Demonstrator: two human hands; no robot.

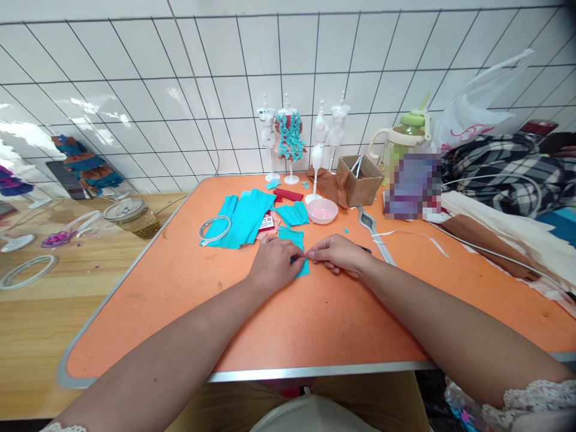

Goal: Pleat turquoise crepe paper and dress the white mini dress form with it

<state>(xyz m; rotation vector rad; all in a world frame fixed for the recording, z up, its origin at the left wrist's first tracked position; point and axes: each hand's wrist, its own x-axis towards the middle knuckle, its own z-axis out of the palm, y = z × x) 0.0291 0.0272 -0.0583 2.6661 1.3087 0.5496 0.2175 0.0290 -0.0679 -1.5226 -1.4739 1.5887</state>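
Note:
A small turquoise crepe paper piece (291, 236) lies on the table below my hands. My left hand (275, 262) rests across it, fingers curled and pinching at its right edge. Coming from the right, my right hand (339, 253) pinches at the same edge, thumb and forefinger meeting my left fingertips. The middle of the paper is hidden by my left hand. Just beyond are another cut turquoise piece (293, 214) and a pink bowl (322, 212). Larger turquoise sheets (246, 219) lie to the left with a roll of tape (215, 229) on them.
Small white dress forms (318, 135) stand at the back, one wearing a turquoise-decorated dress (290, 137). A cardboard box (363, 187), a green-lidded jug (407, 135) and plaid cloth (490, 171) are to the right. A lidded jar (132, 217) stands on the wooden surface at left.

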